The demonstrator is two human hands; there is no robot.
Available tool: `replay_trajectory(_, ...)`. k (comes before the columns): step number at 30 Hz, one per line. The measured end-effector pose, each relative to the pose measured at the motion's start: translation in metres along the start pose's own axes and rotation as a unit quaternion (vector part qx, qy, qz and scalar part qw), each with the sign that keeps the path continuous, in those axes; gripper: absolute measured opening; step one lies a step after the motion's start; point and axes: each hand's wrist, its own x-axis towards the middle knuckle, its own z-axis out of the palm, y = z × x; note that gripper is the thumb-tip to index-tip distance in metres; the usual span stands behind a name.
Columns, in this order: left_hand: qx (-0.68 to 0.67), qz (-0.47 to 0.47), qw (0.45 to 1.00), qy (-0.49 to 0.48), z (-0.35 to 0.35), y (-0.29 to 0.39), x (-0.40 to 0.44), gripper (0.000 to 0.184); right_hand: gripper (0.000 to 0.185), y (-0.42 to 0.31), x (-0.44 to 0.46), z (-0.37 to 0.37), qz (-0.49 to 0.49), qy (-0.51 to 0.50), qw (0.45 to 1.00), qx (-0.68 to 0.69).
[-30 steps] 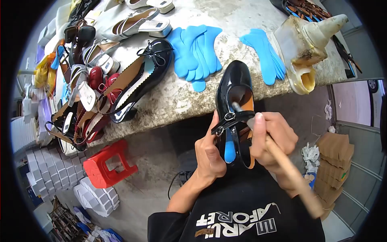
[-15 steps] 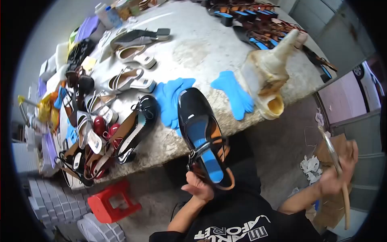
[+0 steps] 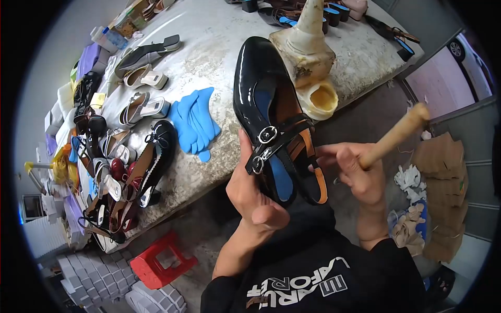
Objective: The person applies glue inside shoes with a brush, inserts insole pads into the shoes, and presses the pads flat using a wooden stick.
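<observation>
My left hand (image 3: 250,190) is closed around the heel end of a black patent slingback shoe (image 3: 255,68), raised above the table edge with its toe pointing away. Inside the shoe lies a blue insole (image 3: 282,180); two buckled straps cross its opening. My right hand (image 3: 362,175) grips a brush by its wooden handle (image 3: 399,133), which points up to the right. The brush's bristles cannot be made out. Fingers of that hand are close to the shoe's brown-lined back strap (image 3: 321,185). Beyond the shoe stands a glue-crusted pot (image 3: 321,101) with a tall spout.
Blue foot-shaped insoles (image 3: 195,122) lie on the worn table (image 3: 222,73). Several shoes, including a black bow shoe (image 3: 159,151), crowd its left side. More shoes stand at the far edge. A red stool (image 3: 162,261) and brown cardboard (image 3: 441,193) are below.
The shoe has been lifted higher, and my left hand now wraps its heel end. My right hand has come in from the right with the brush, beside the shoe. The view has shifted.
</observation>
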Motion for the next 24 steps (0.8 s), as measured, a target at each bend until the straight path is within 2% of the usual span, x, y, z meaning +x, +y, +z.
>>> replay_trajectory(1,0.014,-0.003,1.0,-0.002,-0.001,0.001,0.0,0.122,0.029,0.01,0.004,0.01,-0.045,-0.003,0.997,0.062)
replay_trajectory(2,0.038,-0.011,0.999,-0.008,-0.001,0.004,0.0,0.122,0.029,0.011,0.001,0.008,-0.047,-0.003,0.997,0.064)
replay_trajectory(4,0.06,-0.012,0.998,-0.02,0.0,0.001,0.002,0.122,0.023,0.003,-0.003,0.004,0.008,-0.06,0.998,0.034)
replay_trajectory(5,0.061,0.04,0.997,0.0,0.001,-0.006,0.003,0.122,0.02,-0.002,-0.006,-0.002,0.001,-0.044,0.996,0.075)
replay_trajectory(6,0.058,0.095,0.994,0.021,0.002,-0.01,0.007,0.122,0.027,0.0,-0.012,-0.014,-0.003,-0.034,0.993,0.113)
replay_trajectory(7,0.07,0.052,0.996,-0.006,-0.001,-0.003,0.005,0.122,0.035,0.003,-0.016,-0.027,-0.01,-0.035,0.99,0.138)
replay_trajectory(8,-0.077,-0.03,0.997,-0.001,0.011,0.004,0.005,0.118,0.044,0.009,-0.021,-0.04,-0.021,-0.032,0.986,0.162)
replay_trajectory(9,-0.223,-0.107,0.968,0.027,0.023,0.013,0.007,0.114,0.062,0.033,-0.026,-0.048,-0.076,-0.036,0.982,0.17)
replay_trajectory(10,-0.317,-0.198,0.927,-0.014,0.034,0.026,0.01,0.109,0.074,0.027,-0.03,-0.046,-0.062,-0.002,0.99,0.125)
replay_trajectory(11,-0.397,-0.294,0.869,-0.038,0.044,0.039,0.013,0.104,0.078,0.025,-0.033,-0.035,-0.131,0.038,0.99,0.044)
replay_trajectory(12,-0.34,-0.24,0.898,-0.143,0.054,0.026,0.004,0.1,0.082,0.022,-0.036,-0.025,-0.194,0.077,0.977,-0.036)
replay_trajectory(13,-0.282,-0.168,0.915,-0.236,0.064,0.014,-0.006,0.096,0.084,0.026,-0.038,-0.037,-0.208,0.091,0.969,-0.096)
replay_trajectory(14,-0.25,-0.041,0.911,-0.325,0.084,-0.004,-0.009,0.094,0.086,0.029,-0.04,-0.048,-0.22,0.106,0.957,-0.154)
replay_trajectory(15,-0.234,0.091,0.885,-0.392,0.104,-0.023,-0.012,0.093,0.084,0.027,-0.031,-0.066,-0.251,0.202,0.916,-0.238)
replay_trajectory(16,-0.24,0.154,0.869,-0.405,0.122,-0.025,-0.009,0.094,0.082,0.025,-0.022,-0.085,-0.274,0.291,0.86,-0.317)
replay_trajectory(17,-0.245,0.184,0.861,-0.406,0.135,-0.018,0.002,0.094,0.073,0.029,-0.009,-0.111,-0.283,0.299,0.847,-0.338)
replay_trajectory(19,-0.222,0.166,0.861,-0.427,0.136,0.006,0.024,0.096,0.062,0.035,0.026,-0.157,-0.247,0.31,0.878,-0.269)
replay_trajectory(20,-0.197,0.137,0.855,-0.46,0.125,0.021,0.035,0.096,0.061,0.038,0.046,-0.178,-0.2,0.31,0.913,-0.176)
replay_trajectory(22,-0.155,0.104,0.859,-0.477,0.1,0.016,0.02,0.102,0.058,0.059,0.093,-0.234,-0.104,0.296,0.934,-0.171)
replay_trajectory(24,-0.138,0.067,0.861,-0.485,0.063,-0.001,0.002,0.095,0.056,0.077,0.14,-0.286,-0.061,0.281,0.94,-0.184)
